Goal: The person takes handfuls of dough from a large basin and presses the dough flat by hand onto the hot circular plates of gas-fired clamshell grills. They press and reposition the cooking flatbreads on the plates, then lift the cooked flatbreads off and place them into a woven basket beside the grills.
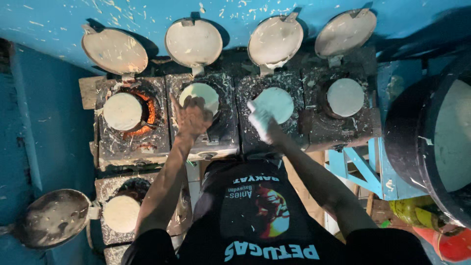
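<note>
Black printed apron (255, 216) below hands (192, 117) (260, 120) over round white discs (274, 104).

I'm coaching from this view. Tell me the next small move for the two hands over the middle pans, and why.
Probably press the left hand down onto the pale round sheet it covers. Its lid stands open, and the right hand, coated white, already touches the neighbouring sheet.

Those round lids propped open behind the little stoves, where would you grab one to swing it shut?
Probably by the small tab on the rim of the round lid, at its upper edge. Come from above the stove, since the lid leans back against the blue wall with its hinge below.
</note>
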